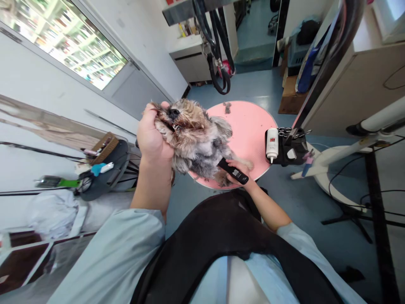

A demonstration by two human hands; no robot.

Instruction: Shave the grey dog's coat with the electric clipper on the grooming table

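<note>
A grey and tan dog (202, 145) is on a round pink table (253, 122), its muzzle tipped upward to the left. My left hand (153, 135) is wrapped round the dog's head from the left side, with the fingertips behind it. In my right hand (242, 169) is a black hair clipper (234, 172). The clipper's head end meets the fur at the dog's chest or front leg; the blade itself is hidden. Beside the right hand lies a pale paw.
A black holder (286, 158) at the table's right edge carries a white bottle (272, 143) and scissors (292, 133). Black straps (218, 55) hang above the far side. A tuft of cut fur (227, 107) lies on the table. On the left stands a dark stool (114, 169) with a basket (103, 147).
</note>
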